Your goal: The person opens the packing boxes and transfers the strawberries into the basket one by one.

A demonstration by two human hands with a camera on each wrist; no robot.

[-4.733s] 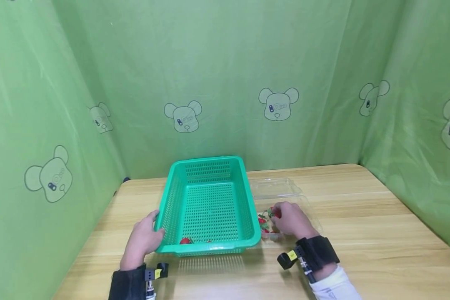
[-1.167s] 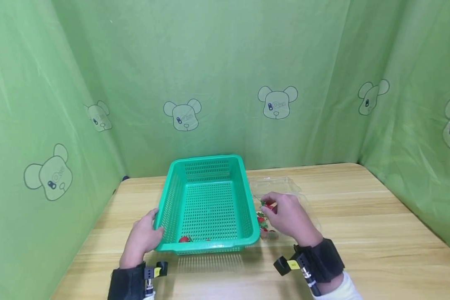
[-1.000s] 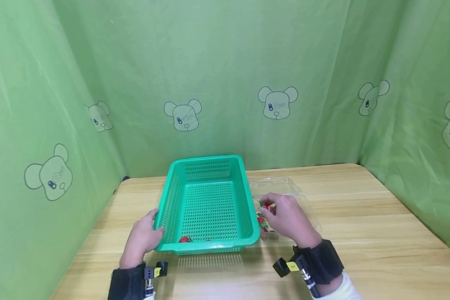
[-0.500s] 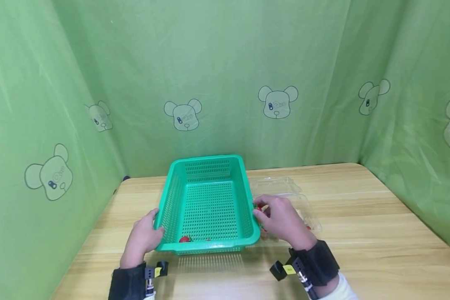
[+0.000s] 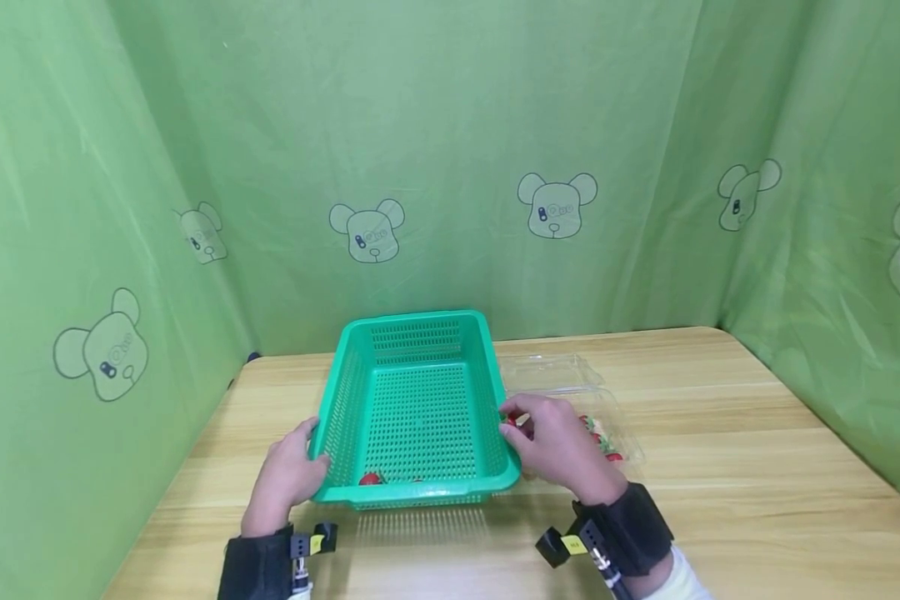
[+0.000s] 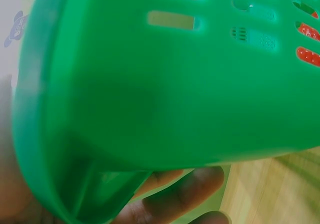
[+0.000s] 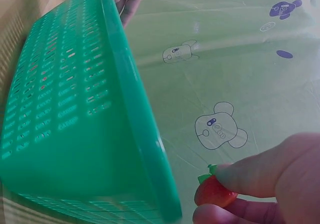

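My left hand (image 5: pixel 288 475) grips the left rim of a green plastic basket (image 5: pixel 487 485) close to its front corner. In the left wrist view, fingers (image 6: pixel 195 186) reach under the basket's edge. My right hand (image 5: pixel 558 442) pinches a red strawberry (image 7: pixel 215 191) with green leaves between thumb and fingers. It is beside the basket's right rim, and in the right wrist view the strawberry hangs just outside that rim. Inside the basket, near the front wall, lies a strawberry (image 5: pixel 371 479), with a bit of red from another mostly hidden by the rim.
Right of the basket, a clear plastic clamshell box (image 5: pixel 547 372) lies with its lid folded back. Several strawberries (image 5: pixel 596 437) sit in it, partly behind my right hand. The wooden table (image 5: pixel 742 467) meets a green curtain (image 5: pixel 450 125) at the back and sides.
My right hand took a strawberry from the clamshell and has moved left with it to the basket's right rim, uncovering strawberries in the box. The left hand and basket stay put.
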